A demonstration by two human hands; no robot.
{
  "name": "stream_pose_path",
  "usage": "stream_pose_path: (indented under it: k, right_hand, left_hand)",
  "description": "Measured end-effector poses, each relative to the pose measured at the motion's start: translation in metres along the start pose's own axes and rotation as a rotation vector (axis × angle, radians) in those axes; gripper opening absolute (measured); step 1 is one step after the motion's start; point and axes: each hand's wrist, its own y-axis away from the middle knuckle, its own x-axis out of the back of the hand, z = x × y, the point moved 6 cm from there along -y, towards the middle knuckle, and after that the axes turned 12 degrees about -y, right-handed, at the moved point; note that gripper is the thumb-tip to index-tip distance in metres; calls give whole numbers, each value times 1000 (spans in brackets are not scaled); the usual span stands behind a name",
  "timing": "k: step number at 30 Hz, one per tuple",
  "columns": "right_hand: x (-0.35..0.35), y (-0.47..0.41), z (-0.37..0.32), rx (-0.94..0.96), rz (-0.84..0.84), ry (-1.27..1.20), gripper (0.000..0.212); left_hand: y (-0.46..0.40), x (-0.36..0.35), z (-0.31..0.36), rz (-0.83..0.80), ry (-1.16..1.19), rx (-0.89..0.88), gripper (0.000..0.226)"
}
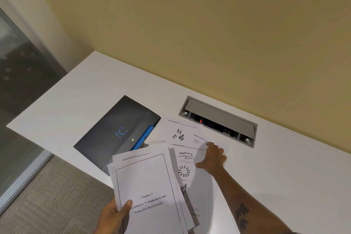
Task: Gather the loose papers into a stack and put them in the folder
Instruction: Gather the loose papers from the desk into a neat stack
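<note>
My left hand (114, 214) grips a sheaf of white printed pages (150, 186) by its lower left edge, held above the table's front edge; the top page reads "Chapter 3". Several loose sheets (182, 135) with printed figures lie overlapping on the white table (275, 167), to the right of the sheaf. My right hand (212, 157) rests fingers-down on the right edge of those sheets, pressing on one; whether it pinches the sheet is hidden. A dark grey folder (114, 131) with a blue edge and a smiley logo lies shut at the left, partly under the sheaf.
A grey recessed power and cable box (218, 119) with its lid raised sits in the table behind the loose sheets, near the yellow wall. The table's left edge drops to carpet, with a glass partition (19, 81) beyond.
</note>
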Motion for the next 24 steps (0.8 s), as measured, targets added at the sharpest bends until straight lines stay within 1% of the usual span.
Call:
stream_pose_path:
  k: [3, 6, 11, 17, 22, 24]
  right_hand:
    - [4, 2, -2, 17, 23, 66, 114]
    - [7, 2, -2, 51, 33, 73, 119]
    - [6, 4, -7, 87, 28, 106, 115]
    - [7, 1, -7, 51, 11, 77, 114]
    - [9, 1, -5, 45, 8, 85, 105]
    - [9, 2, -5, 45, 11, 80, 105]
  left_hand:
    - [-1, 1, -2, 6, -22, 8, 47]
    - [-3, 2, -6, 6, -30, 26, 47]
    - [-3, 3, -9, 12, -37, 38, 46]
    - [-4, 3, -8, 20, -70, 26, 47]
    - [-2, 4, -9, 22, -66, 40, 37]
    - [-2, 4, -10, 21, -60, 46, 37]
